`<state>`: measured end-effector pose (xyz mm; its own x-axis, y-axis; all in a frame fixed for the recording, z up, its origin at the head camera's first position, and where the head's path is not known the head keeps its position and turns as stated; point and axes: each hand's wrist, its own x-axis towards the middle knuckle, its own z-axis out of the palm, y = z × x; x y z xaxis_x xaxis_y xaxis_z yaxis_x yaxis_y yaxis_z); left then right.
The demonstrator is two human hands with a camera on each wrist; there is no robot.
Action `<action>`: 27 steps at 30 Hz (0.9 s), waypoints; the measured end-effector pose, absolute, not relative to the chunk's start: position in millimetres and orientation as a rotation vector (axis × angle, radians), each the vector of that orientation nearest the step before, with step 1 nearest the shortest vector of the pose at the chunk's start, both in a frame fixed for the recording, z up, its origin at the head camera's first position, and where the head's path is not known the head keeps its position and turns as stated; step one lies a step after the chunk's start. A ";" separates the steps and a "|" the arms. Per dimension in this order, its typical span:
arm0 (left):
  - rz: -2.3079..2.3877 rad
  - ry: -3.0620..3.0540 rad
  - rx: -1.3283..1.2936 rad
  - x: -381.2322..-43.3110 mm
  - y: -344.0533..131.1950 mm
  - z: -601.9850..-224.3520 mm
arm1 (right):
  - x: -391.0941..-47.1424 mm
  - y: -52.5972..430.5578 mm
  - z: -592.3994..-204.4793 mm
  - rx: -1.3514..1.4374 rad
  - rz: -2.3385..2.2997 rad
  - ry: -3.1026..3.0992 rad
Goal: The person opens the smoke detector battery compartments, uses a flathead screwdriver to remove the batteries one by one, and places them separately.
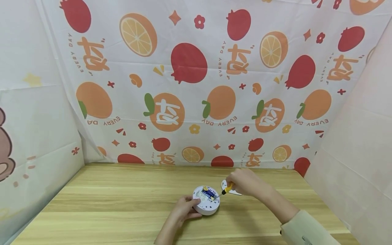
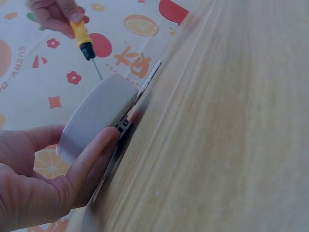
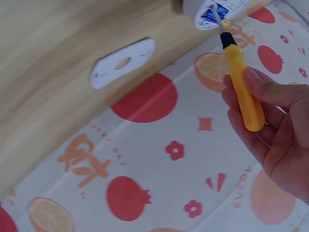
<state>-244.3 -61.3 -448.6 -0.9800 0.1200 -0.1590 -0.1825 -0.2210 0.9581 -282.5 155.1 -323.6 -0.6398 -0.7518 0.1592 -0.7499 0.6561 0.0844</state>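
Observation:
My left hand point(image 1: 183, 208) grips a round white smoke detector point(image 1: 206, 210) by its near left side, thumb on the upturned back and fingers beneath. A blue battery point(image 1: 209, 194) shows in the detector's back, beside a printed label. In the left wrist view a dark slotted part point(image 2: 124, 124) sticks out underneath, near the fingers. My right hand point(image 1: 245, 182) holds a screwdriver point(image 3: 245, 94) by its yellow handle, thumb along one side. The shaft slants down to the detector, its tip right at the end of the battery.
A flat white mounting plate point(image 3: 137, 58) with a hole in its middle lies on the wooden table point(image 1: 122, 200), just beyond the detector. A fruit-printed cloth point(image 1: 196, 102) hangs behind the table's far edge, and pale cloths point(image 1: 355, 136) stand at both sides.

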 end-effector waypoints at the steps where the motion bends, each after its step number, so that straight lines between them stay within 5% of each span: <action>1: 2.309 1.830 -0.073 -244.3 -61.1 -448.5 | -282.5 151.9 -321.4 1.237 -0.047 -2.687; 27: 2.302 1.811 -0.024 -244.5 -59.3 -454.3 | -266.4 140.4 -322.4 1.199 -0.165 -2.605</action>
